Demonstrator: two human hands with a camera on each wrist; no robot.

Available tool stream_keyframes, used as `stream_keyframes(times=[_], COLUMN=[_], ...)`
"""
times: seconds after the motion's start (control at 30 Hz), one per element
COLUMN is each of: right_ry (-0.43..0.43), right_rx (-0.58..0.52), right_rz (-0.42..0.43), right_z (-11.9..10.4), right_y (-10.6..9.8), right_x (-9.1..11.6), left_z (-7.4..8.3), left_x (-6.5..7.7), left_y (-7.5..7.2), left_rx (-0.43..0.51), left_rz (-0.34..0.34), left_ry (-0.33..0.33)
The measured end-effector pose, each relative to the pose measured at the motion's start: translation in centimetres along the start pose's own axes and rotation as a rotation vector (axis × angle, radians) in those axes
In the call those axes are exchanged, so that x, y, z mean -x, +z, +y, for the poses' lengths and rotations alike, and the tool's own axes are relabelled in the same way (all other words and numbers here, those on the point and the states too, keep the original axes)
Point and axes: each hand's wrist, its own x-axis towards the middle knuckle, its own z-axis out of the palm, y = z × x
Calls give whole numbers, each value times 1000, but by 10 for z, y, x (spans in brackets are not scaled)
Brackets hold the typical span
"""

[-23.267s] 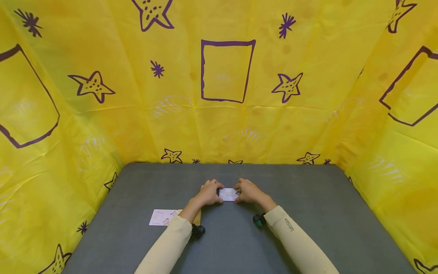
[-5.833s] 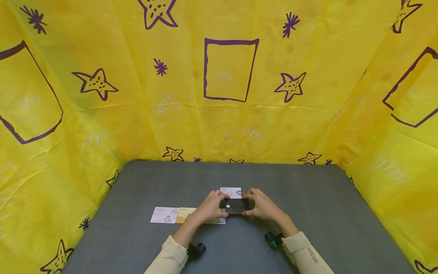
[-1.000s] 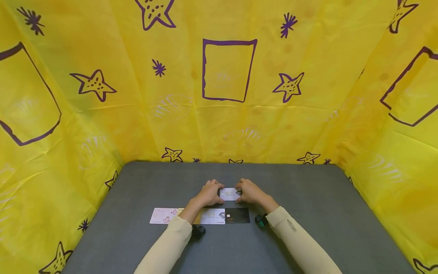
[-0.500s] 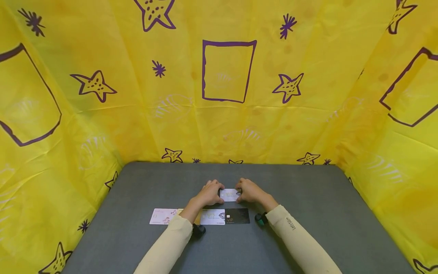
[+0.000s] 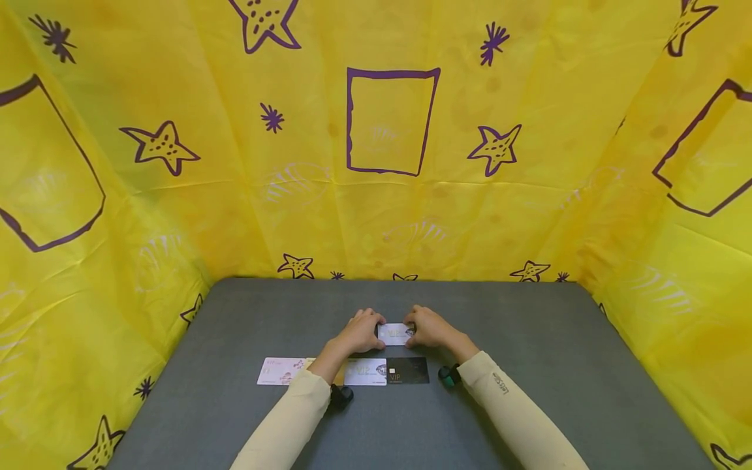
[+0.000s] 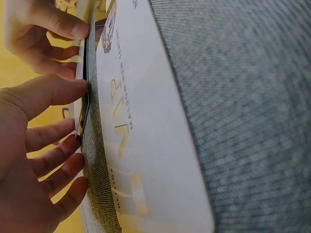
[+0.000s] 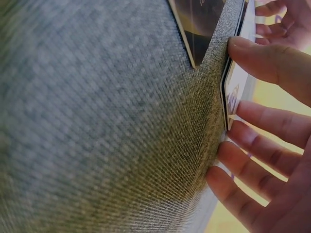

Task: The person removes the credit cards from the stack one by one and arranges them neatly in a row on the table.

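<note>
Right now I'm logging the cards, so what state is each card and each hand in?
Left hand, pinching the upper white card's left end.
Right hand, pinching its right end.
Upper white card, printed side up, held.
Pink card, lying printed side up.
Yellow card, partly hidden by the left arm.
Lower white card, lying printed side up.
Black card, likewise.

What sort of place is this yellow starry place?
Probably a little draped booth: yellow fabric walls printed with purple stars line three sides of a grey cloth-topped table, where flat pink, yellow, white and black cards lie in a row.
</note>
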Motion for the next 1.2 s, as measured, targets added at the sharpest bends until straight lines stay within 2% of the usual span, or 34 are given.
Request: stream_keyframes(times=[0.27,0.53,0.87,1.2], right_ry=[5,16,-53,-58], right_rx=[-7,-16,-4,-4], right_rz=[-25,-39,22,45], right_z=[-1,-3,5,6], right_y=[-2,-4,-2,-3], right_x=[2,2,2,8], left_z=[1,0,1,4], left_x=[2,3,6,11], left_y=[-2,-1,-2,-2], left_rx=[11,22,9,23], left_rz=[-17,3,41,92], left_ry=[-1,7,40,73])
